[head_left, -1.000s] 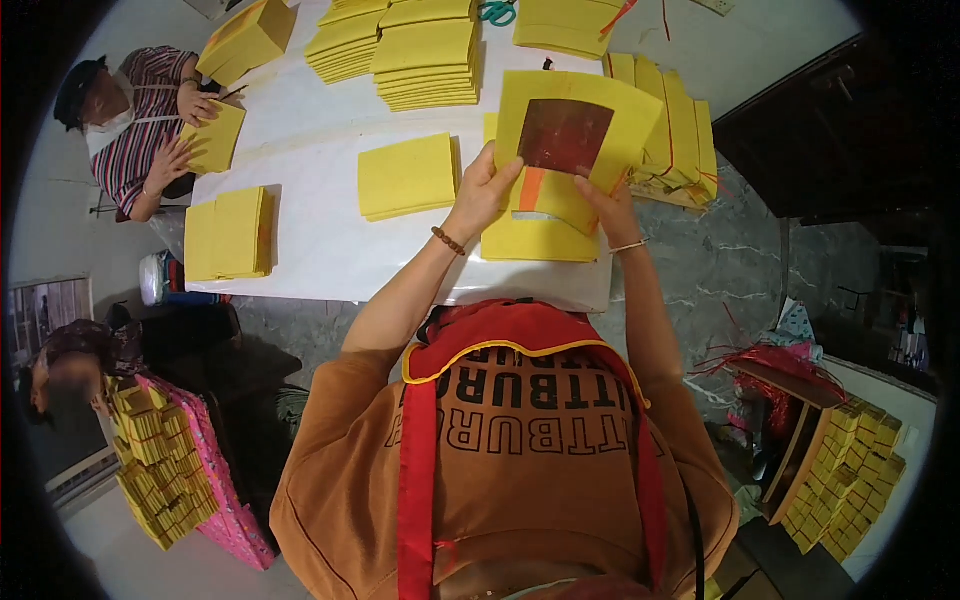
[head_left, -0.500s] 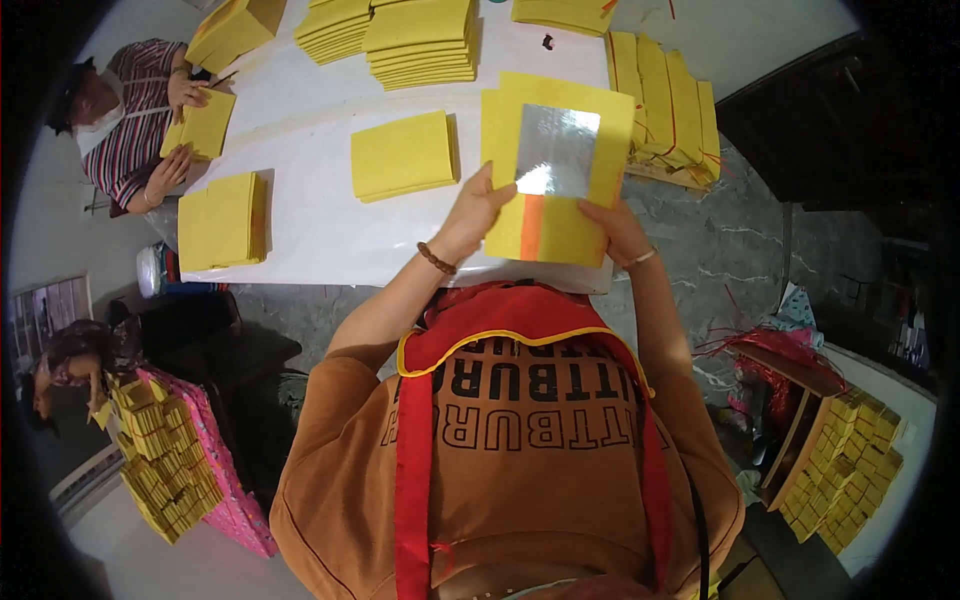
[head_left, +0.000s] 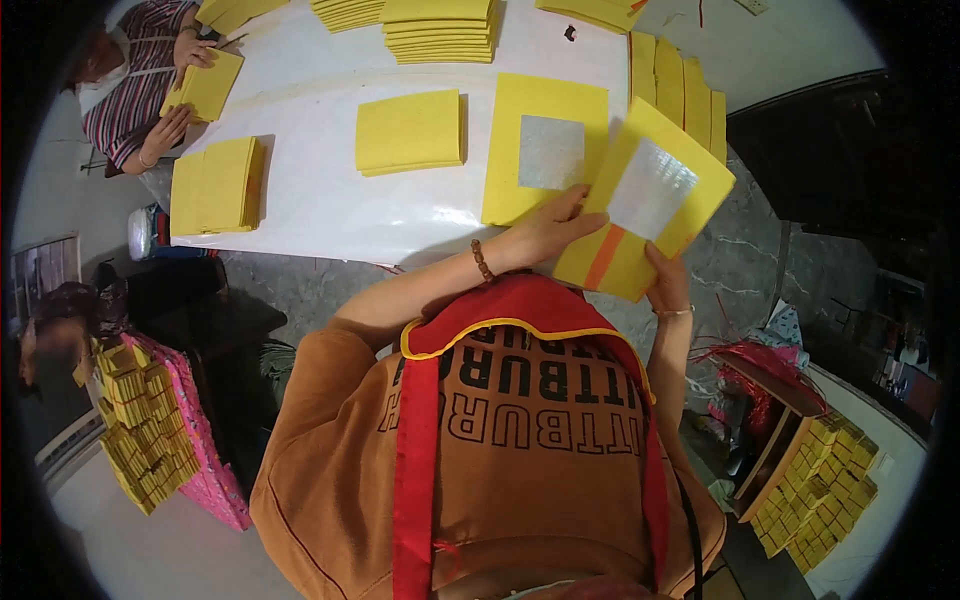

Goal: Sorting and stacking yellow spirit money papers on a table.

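Tilted to the right over the table's near right corner, a piece of yellow joss paper (head_left: pixel 690 222) with a silver foil panel and an orange strip is between my two hands. My left hand (head_left: pixel 556 232) pinches its left edge. Its lower right edge is gripped by my right hand (head_left: pixel 668 282), thumb on top. Just left of it, a second yellow joss paper (head_left: pixel 503 165) with a silver panel lies flat on the white table (head_left: pixel 310 200), partly covered by my left fingers. How many sheets I hold cannot be made out.
Yellow paper stacks stand at the table's middle (head_left: pixel 410 132), left (head_left: pixel 215 188) and far side (head_left: pixel 438 30). Tied bundles (head_left: pixel 672 85) rise beyond the right edge. A co-worker's hands (head_left: pixel 172 125) rest on yellow paper at the left. Bundle piles (head_left: pixel 150 420) stand behind on both sides.
The held joss paper has swung right and tilted clockwise, away from the one beneath, whose silver panel now shows. Both hands moved right and slightly nearer me. The view has shifted a little.
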